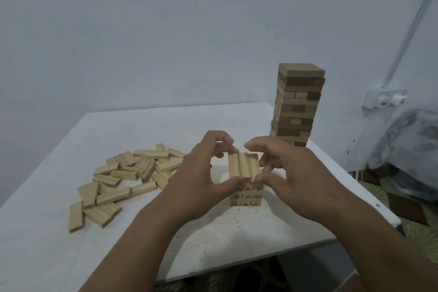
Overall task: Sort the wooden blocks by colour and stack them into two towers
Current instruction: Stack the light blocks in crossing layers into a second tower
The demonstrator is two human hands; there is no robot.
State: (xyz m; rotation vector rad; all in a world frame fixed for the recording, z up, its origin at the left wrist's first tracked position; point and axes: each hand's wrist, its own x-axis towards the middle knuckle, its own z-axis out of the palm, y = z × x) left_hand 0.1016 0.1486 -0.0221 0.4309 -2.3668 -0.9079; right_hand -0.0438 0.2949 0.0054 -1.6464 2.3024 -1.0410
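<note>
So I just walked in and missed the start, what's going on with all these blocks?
A person is building a short tower of pale blocks in the middle of the table. The left hand and right hand grip its top layer from either side, squaring it up. A pile of loose pale blocks lies to the left. A tall tower of mostly darker blocks stands at the far right.
</note>
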